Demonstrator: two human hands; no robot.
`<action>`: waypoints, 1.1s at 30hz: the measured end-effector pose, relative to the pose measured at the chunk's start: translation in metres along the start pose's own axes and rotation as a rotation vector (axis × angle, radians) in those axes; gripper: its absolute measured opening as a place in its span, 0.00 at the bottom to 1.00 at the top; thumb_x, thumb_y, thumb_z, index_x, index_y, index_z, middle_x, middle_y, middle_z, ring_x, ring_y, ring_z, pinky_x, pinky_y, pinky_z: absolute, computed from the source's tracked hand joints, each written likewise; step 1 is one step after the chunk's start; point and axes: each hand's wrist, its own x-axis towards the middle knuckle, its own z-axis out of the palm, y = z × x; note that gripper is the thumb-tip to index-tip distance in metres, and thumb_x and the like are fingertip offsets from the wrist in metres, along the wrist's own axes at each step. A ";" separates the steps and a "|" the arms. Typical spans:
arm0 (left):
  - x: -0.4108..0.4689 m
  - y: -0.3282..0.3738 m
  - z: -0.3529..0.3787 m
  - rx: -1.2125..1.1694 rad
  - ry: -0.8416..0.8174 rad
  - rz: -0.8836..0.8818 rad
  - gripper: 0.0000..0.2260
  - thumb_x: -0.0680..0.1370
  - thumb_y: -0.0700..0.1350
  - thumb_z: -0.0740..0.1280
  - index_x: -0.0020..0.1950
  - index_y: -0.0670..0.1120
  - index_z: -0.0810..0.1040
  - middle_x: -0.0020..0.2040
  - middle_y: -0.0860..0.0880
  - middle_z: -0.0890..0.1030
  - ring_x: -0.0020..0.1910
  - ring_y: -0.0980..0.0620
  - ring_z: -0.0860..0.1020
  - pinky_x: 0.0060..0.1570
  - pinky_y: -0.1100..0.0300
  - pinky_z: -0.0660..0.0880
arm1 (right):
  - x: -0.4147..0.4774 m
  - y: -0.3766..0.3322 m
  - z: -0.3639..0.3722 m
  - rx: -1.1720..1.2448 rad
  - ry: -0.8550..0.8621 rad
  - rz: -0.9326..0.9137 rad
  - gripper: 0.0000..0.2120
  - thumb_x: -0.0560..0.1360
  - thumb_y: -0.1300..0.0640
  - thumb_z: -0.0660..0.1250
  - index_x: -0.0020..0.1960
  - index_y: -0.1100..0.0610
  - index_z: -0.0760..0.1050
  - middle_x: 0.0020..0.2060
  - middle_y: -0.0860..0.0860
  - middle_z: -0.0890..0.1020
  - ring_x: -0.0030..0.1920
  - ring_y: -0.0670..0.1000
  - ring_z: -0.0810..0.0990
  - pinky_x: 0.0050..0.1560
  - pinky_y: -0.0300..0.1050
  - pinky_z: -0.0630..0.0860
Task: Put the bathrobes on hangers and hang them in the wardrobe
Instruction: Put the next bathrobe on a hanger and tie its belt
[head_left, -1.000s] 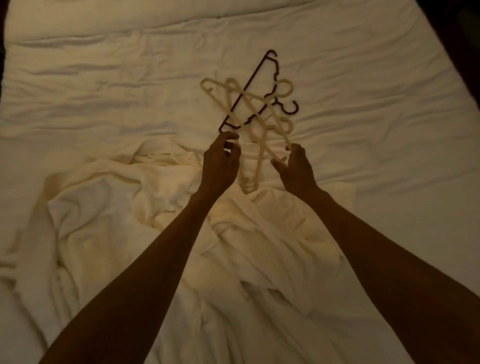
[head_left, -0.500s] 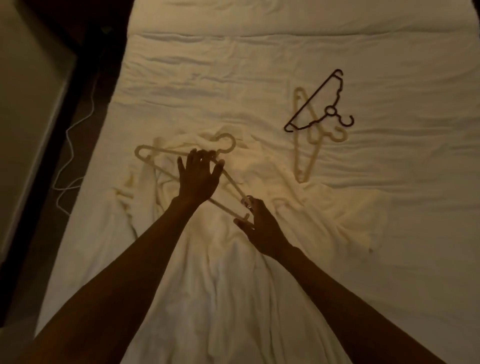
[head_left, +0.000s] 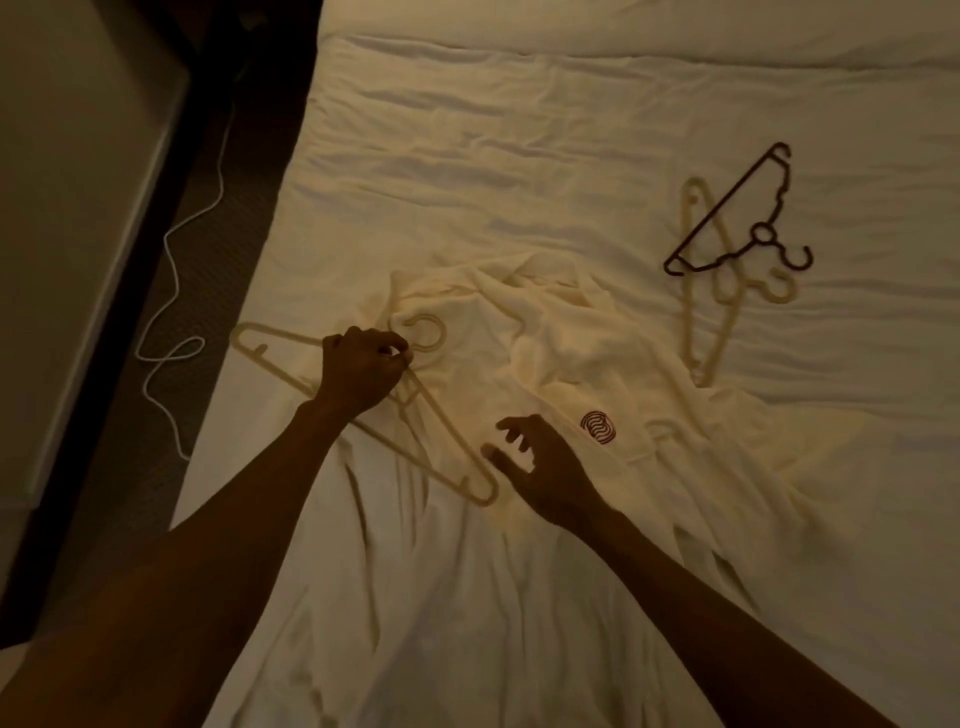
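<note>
A cream bathrobe (head_left: 550, 364) with a dark round logo lies crumpled on the bed (head_left: 519, 156). A pale plastic hanger (head_left: 447, 441) lies on the robe's left part. My left hand (head_left: 358, 371) grips this hanger at its neck, just below the hook. Fingers spread and relaxed, my right hand (head_left: 540, 467) hovers over the robe beside the hanger's right end and holds nothing. At the right of the bed a dark hanger (head_left: 727, 218) lies across another pale hanger (head_left: 711, 322).
The bed's left edge runs beside a dark floor strip with a white cable (head_left: 171, 291) lying on it. A pale wall or furniture panel (head_left: 67, 208) stands at the far left. Rumpled sheet stretches behind the robe.
One pale hanger was carried from the pile to the robe's left part. My left hand, spread flat over it before, now grips its neck. My right hand let go of the hanger's end.
</note>
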 end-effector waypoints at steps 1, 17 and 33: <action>0.007 -0.004 0.000 0.015 0.015 0.027 0.10 0.75 0.55 0.70 0.47 0.51 0.86 0.42 0.49 0.85 0.50 0.44 0.79 0.57 0.47 0.70 | 0.014 0.003 -0.004 -0.004 0.087 -0.007 0.17 0.76 0.40 0.66 0.60 0.49 0.74 0.49 0.43 0.76 0.45 0.41 0.74 0.44 0.37 0.73; 0.082 -0.049 0.005 0.065 -0.033 0.309 0.16 0.73 0.58 0.63 0.48 0.52 0.86 0.40 0.51 0.83 0.46 0.47 0.78 0.51 0.50 0.65 | 0.283 -0.024 0.017 -0.199 0.067 -0.134 0.09 0.76 0.63 0.67 0.52 0.54 0.83 0.45 0.55 0.82 0.45 0.54 0.79 0.49 0.53 0.76; 0.134 -0.034 0.006 0.121 -0.074 0.535 0.13 0.70 0.52 0.64 0.46 0.54 0.87 0.40 0.52 0.82 0.48 0.46 0.76 0.57 0.51 0.67 | 0.307 -0.042 0.003 -0.172 -0.112 -0.052 0.07 0.73 0.56 0.73 0.48 0.58 0.84 0.49 0.54 0.83 0.47 0.53 0.79 0.50 0.48 0.75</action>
